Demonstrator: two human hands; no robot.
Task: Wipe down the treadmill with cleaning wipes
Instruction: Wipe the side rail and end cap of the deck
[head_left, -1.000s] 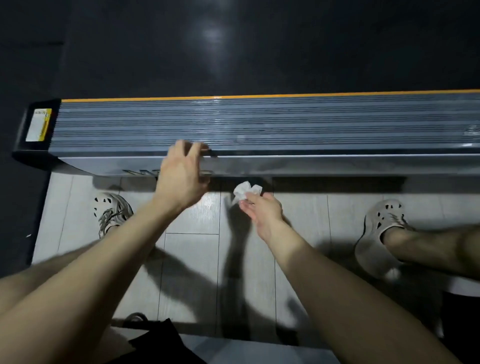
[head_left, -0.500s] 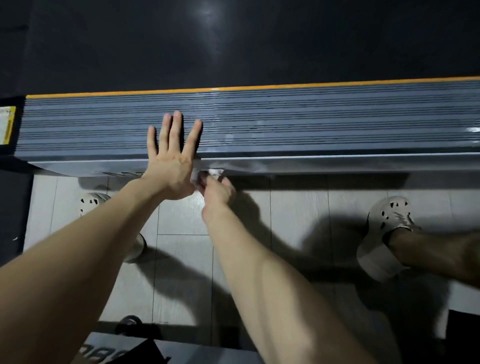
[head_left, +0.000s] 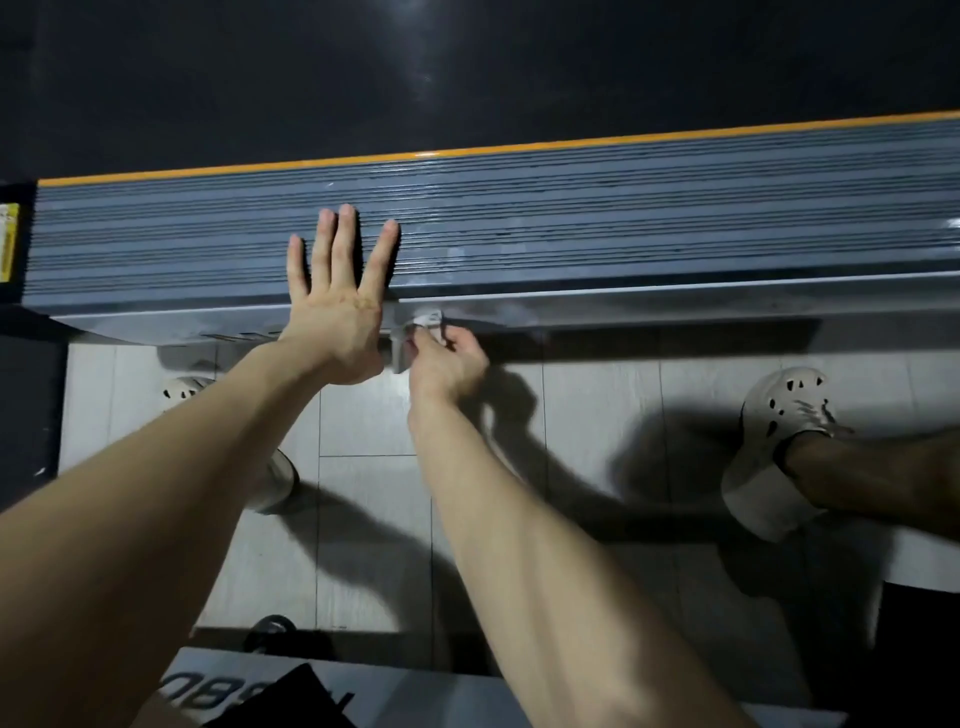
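Pale floor tiles below | spread left hand flat on treadmill rail, 10 o'clock | pinched wipe in right hand at rail edge, 11 o'clock | looked early; left most rail seemingly unwiped.

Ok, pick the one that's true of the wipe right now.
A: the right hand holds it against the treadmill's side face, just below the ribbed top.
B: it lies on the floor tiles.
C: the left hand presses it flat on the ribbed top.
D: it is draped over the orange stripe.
A: the right hand pinches the wipe against the side face of the treadmill, while the left hand lies flat and bare on the ribbed top.
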